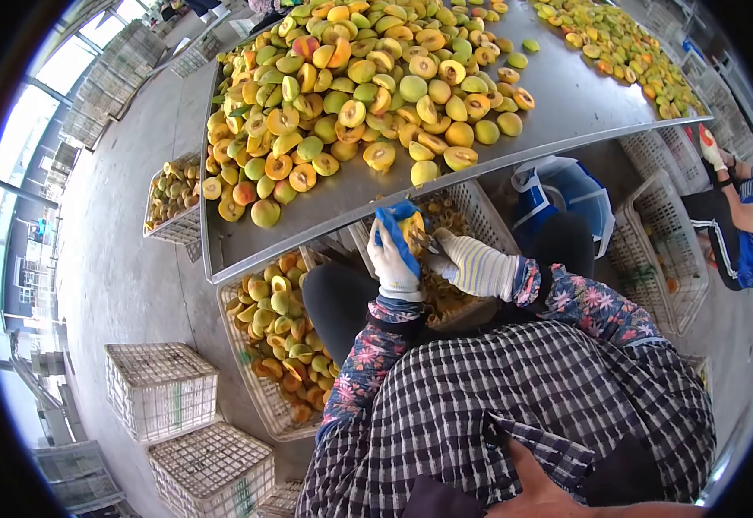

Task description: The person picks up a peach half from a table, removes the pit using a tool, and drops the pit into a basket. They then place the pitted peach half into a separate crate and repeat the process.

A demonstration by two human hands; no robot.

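My left hand (395,252), in a white glove with blue material over the fingers, is closed around a cut yellow peach half (412,228). My right hand (477,263), in a striped glove, grips a small metal tool (433,245) held against the fruit; its exact kind is hard to make out. Below both hands stands a plastic crate (490,214) with pits and scraps inside. Just beyond them, a large heap of halved peaches (351,112) lies on the metal table (294,226).
A crate of peach halves (237,332) stands by my left leg. To the right are a blue-and-white bag (603,207) and a white crate (670,250). More crates (174,401) stack on the floor at left. Another person's gloved hand (710,148) shows far right; a bare arm (549,492) crosses the bottom edge.
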